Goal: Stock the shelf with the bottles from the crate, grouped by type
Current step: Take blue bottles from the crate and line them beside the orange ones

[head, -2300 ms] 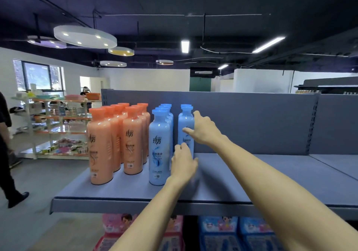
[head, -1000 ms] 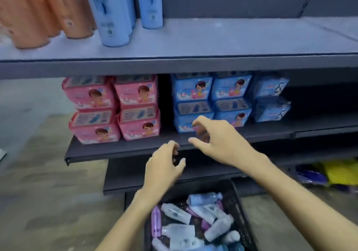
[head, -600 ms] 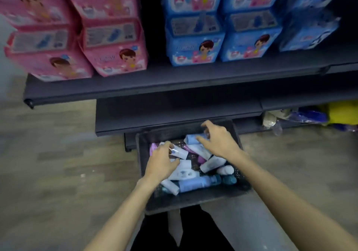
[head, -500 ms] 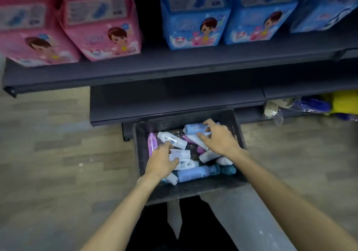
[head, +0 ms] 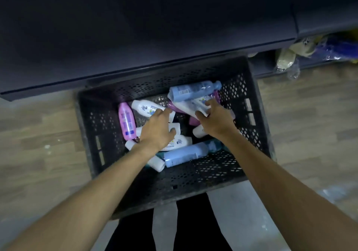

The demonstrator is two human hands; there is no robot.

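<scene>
White bottle (head: 190, 103), label up, lies in the black crate (head: 249, 115) beneath a blue bottle (head: 193, 91), long axis running far-left to near-right. Your right hand (head: 215, 121) curls around its near end. Your left hand (head: 157, 129) grips a 2nd white bottle (head: 174, 128) alongside.

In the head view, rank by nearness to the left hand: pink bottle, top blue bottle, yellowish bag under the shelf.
From the left hand:
1. Pink bottle, just left, in the crate.
2. Top blue bottle, far side of crate.
3. Yellowish bag, outside, far right.
</scene>
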